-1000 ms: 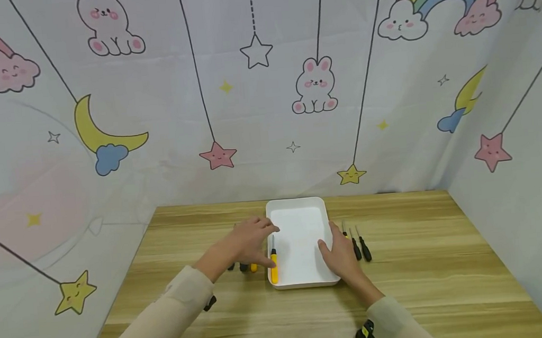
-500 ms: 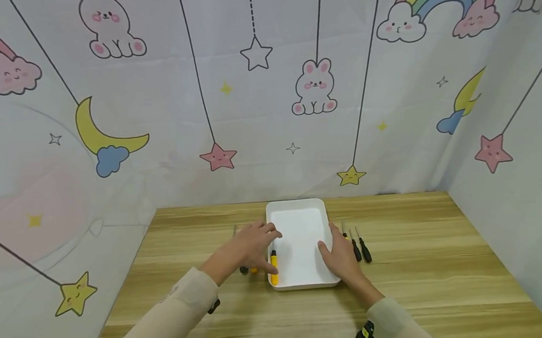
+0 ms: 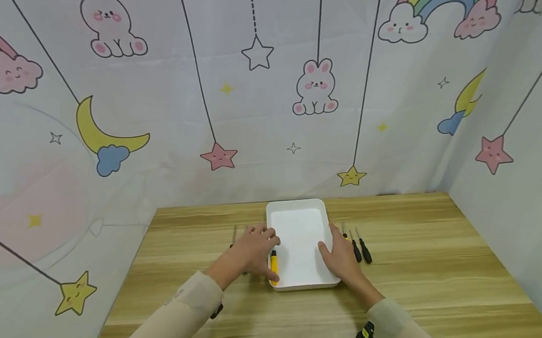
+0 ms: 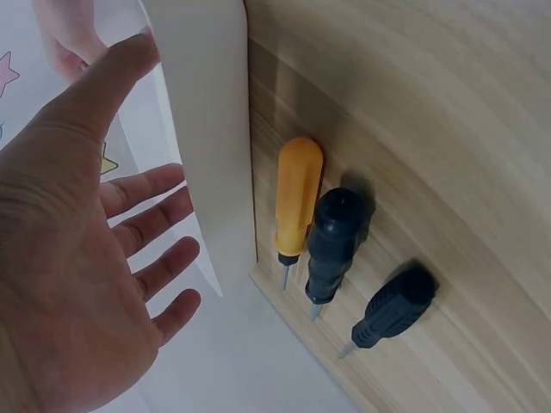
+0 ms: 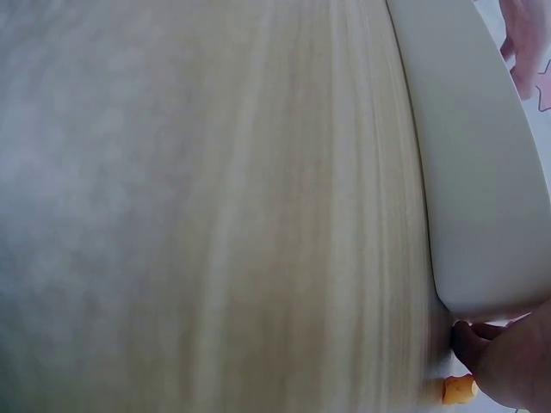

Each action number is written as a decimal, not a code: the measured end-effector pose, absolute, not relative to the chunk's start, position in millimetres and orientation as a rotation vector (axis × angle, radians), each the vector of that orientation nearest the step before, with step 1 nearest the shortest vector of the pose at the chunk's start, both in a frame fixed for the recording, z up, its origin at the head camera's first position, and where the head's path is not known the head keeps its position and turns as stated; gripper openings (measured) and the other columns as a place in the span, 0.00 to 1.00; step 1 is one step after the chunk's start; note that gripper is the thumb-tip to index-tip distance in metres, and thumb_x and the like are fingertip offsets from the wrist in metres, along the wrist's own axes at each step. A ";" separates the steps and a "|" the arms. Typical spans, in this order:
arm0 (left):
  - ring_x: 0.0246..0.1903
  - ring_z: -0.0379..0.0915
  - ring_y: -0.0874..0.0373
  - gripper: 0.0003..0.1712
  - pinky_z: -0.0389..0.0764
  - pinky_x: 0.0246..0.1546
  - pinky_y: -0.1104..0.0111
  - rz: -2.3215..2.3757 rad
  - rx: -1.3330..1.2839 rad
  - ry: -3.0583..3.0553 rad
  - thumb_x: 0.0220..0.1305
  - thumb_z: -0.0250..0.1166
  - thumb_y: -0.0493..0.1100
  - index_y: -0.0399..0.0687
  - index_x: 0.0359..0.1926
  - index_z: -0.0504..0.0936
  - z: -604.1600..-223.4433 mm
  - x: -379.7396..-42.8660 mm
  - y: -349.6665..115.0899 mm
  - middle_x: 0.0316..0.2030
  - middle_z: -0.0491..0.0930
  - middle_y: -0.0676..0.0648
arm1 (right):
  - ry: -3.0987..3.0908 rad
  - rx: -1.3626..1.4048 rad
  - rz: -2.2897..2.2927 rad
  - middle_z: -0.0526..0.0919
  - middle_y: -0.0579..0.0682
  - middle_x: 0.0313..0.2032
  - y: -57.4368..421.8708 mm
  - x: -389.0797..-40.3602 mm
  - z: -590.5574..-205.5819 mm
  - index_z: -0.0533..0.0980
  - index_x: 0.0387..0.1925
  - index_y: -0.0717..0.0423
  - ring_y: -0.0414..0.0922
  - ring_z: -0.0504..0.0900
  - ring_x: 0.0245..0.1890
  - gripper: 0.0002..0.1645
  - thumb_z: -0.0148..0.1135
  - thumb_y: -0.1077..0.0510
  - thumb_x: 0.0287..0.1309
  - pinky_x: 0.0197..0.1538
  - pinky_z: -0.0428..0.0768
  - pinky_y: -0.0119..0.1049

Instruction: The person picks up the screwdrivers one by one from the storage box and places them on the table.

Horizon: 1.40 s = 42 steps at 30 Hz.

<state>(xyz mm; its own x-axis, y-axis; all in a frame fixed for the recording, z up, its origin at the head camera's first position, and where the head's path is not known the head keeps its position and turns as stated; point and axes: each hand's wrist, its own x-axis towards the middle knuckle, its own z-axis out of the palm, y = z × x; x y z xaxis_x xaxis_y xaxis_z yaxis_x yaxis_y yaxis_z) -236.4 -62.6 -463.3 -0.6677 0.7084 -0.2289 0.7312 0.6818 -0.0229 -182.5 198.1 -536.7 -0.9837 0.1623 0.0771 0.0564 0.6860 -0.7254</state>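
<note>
Left hand (image 3: 251, 250) hovers with an open grip above three screwdrivers (image 4: 331, 245) beside the tray (image 3: 299, 225); right hand (image 3: 342, 256) rests flat on its rim.

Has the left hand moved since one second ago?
Yes. The left hand has drawn slightly back toward the person and leftward, relative to the white tray, which stayed put.

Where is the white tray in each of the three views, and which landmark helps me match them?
Head: white tray at table centre, between both hands.
Left wrist: its side wall at upper left, beside the screwdrivers.
Right wrist: its rim along the right edge.
Shared landmark: the wooden table.
</note>
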 end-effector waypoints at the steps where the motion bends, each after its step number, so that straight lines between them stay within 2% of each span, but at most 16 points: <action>1: 0.68 0.63 0.48 0.53 0.68 0.69 0.49 -0.173 1.161 2.697 0.47 0.75 0.81 0.56 0.67 0.79 -463.5 -235.5 -62.3 0.64 0.74 0.50 | -2.758 -0.173 1.185 0.71 0.70 0.72 198.1 -182.0 -536.6 0.59 0.79 0.68 0.69 0.71 0.70 0.42 0.62 0.55 0.73 0.69 0.73 0.65; 14: 0.73 0.60 0.48 0.56 0.55 0.77 0.37 -0.314 1.121 2.699 0.44 0.73 0.84 0.57 0.66 0.80 -459.6 -229.5 -55.1 0.66 0.74 0.50 | -2.759 -0.155 1.191 0.69 0.70 0.73 199.5 -181.6 -538.2 0.58 0.80 0.68 0.68 0.70 0.71 0.42 0.62 0.55 0.74 0.70 0.72 0.64; 30: 0.70 0.66 0.51 0.53 0.51 0.76 0.33 -0.439 1.139 2.660 0.45 0.74 0.83 0.56 0.64 0.82 -460.9 -226.1 -46.1 0.63 0.78 0.50 | -2.759 -0.140 1.189 0.71 0.69 0.72 200.5 -182.7 -537.7 0.59 0.79 0.67 0.67 0.71 0.71 0.42 0.62 0.55 0.74 0.69 0.74 0.63; 42: 0.67 0.69 0.51 0.53 0.50 0.75 0.31 -0.439 1.174 2.686 0.44 0.74 0.83 0.55 0.63 0.81 -475.2 -228.2 -44.5 0.61 0.78 0.50 | -2.730 -0.125 1.201 0.71 0.69 0.71 199.6 -181.4 -535.6 0.60 0.79 0.68 0.67 0.72 0.70 0.41 0.62 0.56 0.73 0.68 0.74 0.63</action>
<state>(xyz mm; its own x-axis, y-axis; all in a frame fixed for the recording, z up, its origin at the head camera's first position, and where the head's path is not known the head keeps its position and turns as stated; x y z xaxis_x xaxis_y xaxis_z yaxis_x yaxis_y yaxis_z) -228.2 -44.5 -475.2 -0.6731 0.6859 -0.2765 0.7382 0.6453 -0.1963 -181.4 199.6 -535.6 -0.9843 0.1391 0.1091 0.0137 0.6750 -0.7377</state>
